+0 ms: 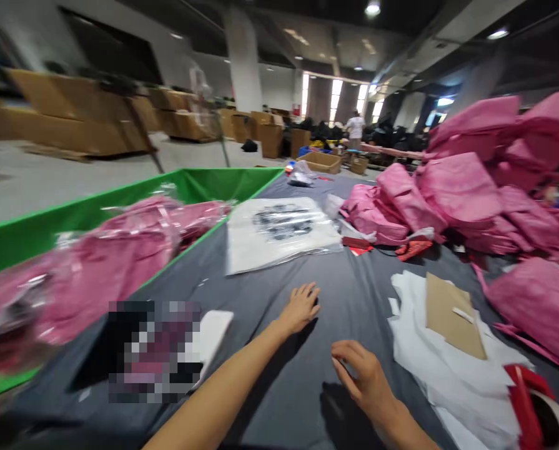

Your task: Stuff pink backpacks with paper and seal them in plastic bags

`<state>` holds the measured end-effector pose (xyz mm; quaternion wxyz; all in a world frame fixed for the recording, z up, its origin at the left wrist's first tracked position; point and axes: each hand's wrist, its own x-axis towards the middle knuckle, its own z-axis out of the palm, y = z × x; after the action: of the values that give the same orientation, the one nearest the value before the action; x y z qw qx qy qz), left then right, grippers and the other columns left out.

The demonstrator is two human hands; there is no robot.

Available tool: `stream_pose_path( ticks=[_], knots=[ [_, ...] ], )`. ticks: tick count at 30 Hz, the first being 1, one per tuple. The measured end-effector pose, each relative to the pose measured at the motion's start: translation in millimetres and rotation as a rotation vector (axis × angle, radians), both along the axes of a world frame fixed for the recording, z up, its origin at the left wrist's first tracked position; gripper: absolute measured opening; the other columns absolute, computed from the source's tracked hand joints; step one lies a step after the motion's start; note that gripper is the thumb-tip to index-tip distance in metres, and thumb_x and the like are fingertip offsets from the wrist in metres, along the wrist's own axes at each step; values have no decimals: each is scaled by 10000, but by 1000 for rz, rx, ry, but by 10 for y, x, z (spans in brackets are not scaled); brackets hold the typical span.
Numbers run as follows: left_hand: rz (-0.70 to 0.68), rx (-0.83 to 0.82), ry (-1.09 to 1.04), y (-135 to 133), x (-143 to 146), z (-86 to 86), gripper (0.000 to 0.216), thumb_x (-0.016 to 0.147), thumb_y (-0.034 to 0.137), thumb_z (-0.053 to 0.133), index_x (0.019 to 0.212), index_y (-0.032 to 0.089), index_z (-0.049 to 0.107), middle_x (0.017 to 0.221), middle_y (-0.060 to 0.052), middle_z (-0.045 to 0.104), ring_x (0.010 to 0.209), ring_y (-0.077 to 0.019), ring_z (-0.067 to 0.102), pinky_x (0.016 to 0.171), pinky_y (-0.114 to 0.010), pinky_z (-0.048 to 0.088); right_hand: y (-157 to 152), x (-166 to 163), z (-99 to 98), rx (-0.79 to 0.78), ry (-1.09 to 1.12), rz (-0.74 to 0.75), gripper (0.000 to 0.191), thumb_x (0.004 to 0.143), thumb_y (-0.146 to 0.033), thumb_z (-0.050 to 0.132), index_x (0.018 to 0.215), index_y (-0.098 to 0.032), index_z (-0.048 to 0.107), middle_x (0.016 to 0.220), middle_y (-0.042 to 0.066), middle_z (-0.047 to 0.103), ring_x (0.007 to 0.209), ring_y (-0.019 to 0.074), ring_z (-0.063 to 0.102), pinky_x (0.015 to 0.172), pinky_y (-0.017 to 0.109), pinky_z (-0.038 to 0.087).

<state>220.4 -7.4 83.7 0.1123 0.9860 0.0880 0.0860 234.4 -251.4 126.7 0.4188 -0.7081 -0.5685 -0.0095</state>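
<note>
Over the middle of the grey-covered table (340, 300), my left hand (301, 307) reaches forward with its fingers spread and nothing in it. My right hand (362, 375) hovers nearer to me, fingers loosely bent and the thumb apart, also holding nothing. Beyond the left hand lies a stack of clear plastic bags (255, 240) with dark print. To the right of my right hand are white sheets (417, 337) with a piece of brown card (452, 312) on top. A red tape dispenser (525, 400) with a roll stands at the lower right corner.
Pink backpacks (461, 187) are heaped along the right side. On the left, a green-walled bin (96, 197) holds pink bags in clear plastic (115, 262). A pixelated item (162, 350) lies at the table's left. Cardboard boxes (77, 119) and a person (355, 127) are farther back.
</note>
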Motion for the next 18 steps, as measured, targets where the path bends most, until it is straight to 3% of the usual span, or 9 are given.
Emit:
stream_pose_path(
  ticks=[3, 8, 13, 18],
  knots=[
    [-1, 4, -21, 164, 244, -189, 464, 987, 270, 465, 1422, 137, 558, 1523, -217, 511, 1401, -371, 482, 1128, -606, 383, 11, 656, 88, -105, 9, -98, 187, 956, -174, 577, 1110, -219, 672, 1099, 82, 705, 951, 174, 698, 815, 280, 580],
    [26, 51, -147, 384, 247, -607, 499, 995, 381, 443, 1453, 224, 566, 1540, -115, 527, 1429, -302, 469, 1172, -536, 379, 28, 1964, 248, -447, -104, -401, 203, 821, -94, 725, 1000, -189, 709, 1067, 68, 714, 980, 170, 697, 880, 266, 541],
    [21, 86, -194, 455, 167, -740, 533, 983, 432, 419, 1473, 272, 555, 1542, -63, 529, 1411, -289, 503, 1150, -519, 429, 45, 3393, 817, -486, -229, -761, 207, 915, -126, 618, 1104, -155, 695, 1218, 160, 667, 1115, 249, 642, 963, 364, 504],
    [-23, 171, -295, 573, 85, -922, 639, 940, 450, 494, 1566, 393, 379, 1576, 11, 477, 1359, -271, 566, 1081, -450, 507, 182, 4603, 1377, -436, -356, -999, 447, 987, -217, 516, 1414, -84, 516, 1457, 244, 504, 1328, 334, 488, 1097, 461, 383]
  ],
)
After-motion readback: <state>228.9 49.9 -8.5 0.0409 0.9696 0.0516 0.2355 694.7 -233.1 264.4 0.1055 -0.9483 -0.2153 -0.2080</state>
